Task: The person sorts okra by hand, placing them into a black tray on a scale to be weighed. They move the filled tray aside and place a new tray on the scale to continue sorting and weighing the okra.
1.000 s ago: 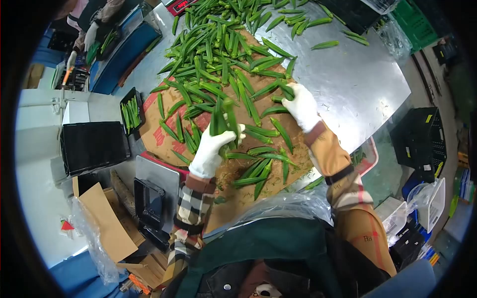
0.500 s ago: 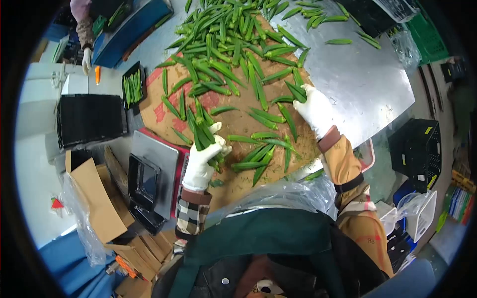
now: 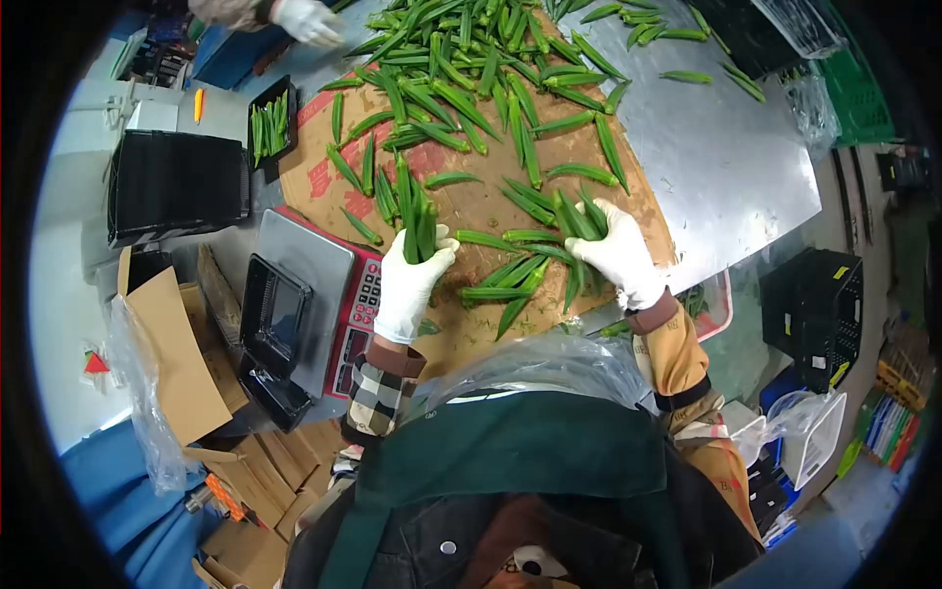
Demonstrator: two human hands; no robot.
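My left hand point(image 3: 407, 290), in a white glove, is closed around an upright bunch of okra point(image 3: 420, 226). Across from it, my right hand point(image 3: 620, 257), also gloved, grips a few okra pods point(image 3: 574, 216) pointing away from me. Between the two hands, several loose pods point(image 3: 510, 285) lie on a stained cardboard sheet point(image 3: 471, 211). A large okra pile point(image 3: 461, 59) covers the far part of the cardboard. The fingertips of both hands are partly hidden behind the pods.
On the left stand a red-edged scale point(image 3: 365, 285) with black trays point(image 3: 277, 314) on it, and a black tray of okra point(image 3: 270, 128). Another person's gloved hand point(image 3: 309, 22) reaches in at the top left. Black crates point(image 3: 814, 304) stand on the right.
My right hand has moved nearer to me and inward with its pods. My left hand has turned its bunch more upright. The other person's hand has come over the table.
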